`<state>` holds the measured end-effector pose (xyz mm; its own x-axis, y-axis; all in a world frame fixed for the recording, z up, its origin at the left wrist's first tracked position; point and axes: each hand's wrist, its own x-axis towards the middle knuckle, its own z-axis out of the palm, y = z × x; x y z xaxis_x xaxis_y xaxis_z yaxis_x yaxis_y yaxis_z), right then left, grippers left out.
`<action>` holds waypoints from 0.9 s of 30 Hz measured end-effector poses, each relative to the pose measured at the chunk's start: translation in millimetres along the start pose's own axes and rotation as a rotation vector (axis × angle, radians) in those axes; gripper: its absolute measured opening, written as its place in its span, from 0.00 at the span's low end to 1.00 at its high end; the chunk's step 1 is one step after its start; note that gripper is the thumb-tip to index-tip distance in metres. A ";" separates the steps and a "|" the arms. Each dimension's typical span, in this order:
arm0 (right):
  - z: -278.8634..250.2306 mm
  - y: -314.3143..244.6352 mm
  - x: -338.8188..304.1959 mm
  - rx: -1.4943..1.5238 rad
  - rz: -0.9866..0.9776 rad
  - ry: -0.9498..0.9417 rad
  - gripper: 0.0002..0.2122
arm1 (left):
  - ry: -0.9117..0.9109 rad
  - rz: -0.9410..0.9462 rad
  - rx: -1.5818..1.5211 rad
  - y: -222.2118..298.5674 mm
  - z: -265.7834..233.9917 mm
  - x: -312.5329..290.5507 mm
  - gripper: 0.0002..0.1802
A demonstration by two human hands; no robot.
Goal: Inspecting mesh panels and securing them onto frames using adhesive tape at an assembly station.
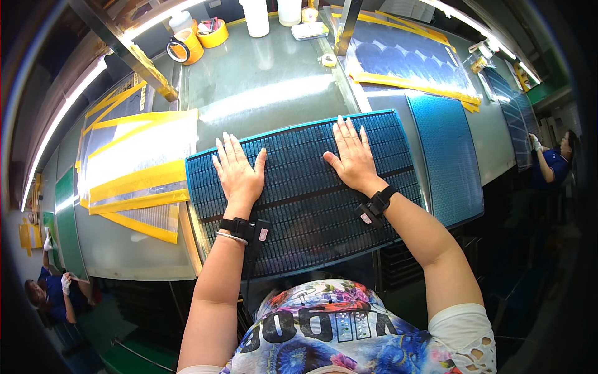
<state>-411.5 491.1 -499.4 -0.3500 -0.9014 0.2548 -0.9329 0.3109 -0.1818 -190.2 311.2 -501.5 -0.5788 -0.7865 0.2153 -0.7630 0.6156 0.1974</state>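
Grey-green glossy tabletop (268, 87) is filling the upper middle of the frame, reflecting overhead strip lights. At centre a dark blue ribbed rectangular panel (299, 187) is lying flat, overhanging the table's near edge. The left hand (238, 171) and right hand (354, 156) are pressing on it, palms down, fingers spread, gripping nothing. Yellow-taped sheets (134, 168) are lying at left, tape rolls (199, 38) at upper left, another blue mesh sheet (448, 156) at right. Co-workers at both frame edges are partly cut off.
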 end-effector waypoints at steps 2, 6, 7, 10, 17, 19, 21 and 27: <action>0.7 1.7 -0.4 0.016 0.000 -0.003 0.35 | -0.002 0.000 -0.016 -0.9 0.7 -0.2 0.47; -1.2 3.9 3.2 0.137 0.040 -0.011 0.35 | -0.038 -0.031 -0.140 -5.8 -0.5 3.0 0.46; -4.2 4.0 6.7 0.255 0.087 -0.045 0.35 | -0.070 -0.053 -0.221 -8.7 -2.7 6.4 0.46; -25.7 0.2 16.7 0.747 0.297 -0.069 0.34 | -0.217 -0.183 -0.588 -22.7 -19.4 20.1 0.46; -207.0 10.2 21.0 1.429 0.376 -0.231 0.26 | -0.547 -0.249 -1.420 -102.5 -172.1 17.0 0.45; -274.2 14.3 21.6 1.187 0.252 -0.280 0.24 | -0.541 -0.239 -1.361 -127.1 -234.9 17.0 0.49; -329.6 18.0 37.1 0.941 0.170 -0.326 0.21 | -0.495 -0.287 -1.242 -145.0 -291.4 30.8 0.49; -333.3 50.2 147.6 0.572 0.049 -0.268 0.14 | -0.307 -0.143 -1.347 -157.9 -336.8 123.7 0.35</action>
<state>-538.2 474.1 -154.3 -0.2885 -0.9575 0.0000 -0.6977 0.2102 -0.6848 -44.3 133.6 -183.9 -0.6936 -0.7172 -0.0669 -0.0594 -0.0355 0.9976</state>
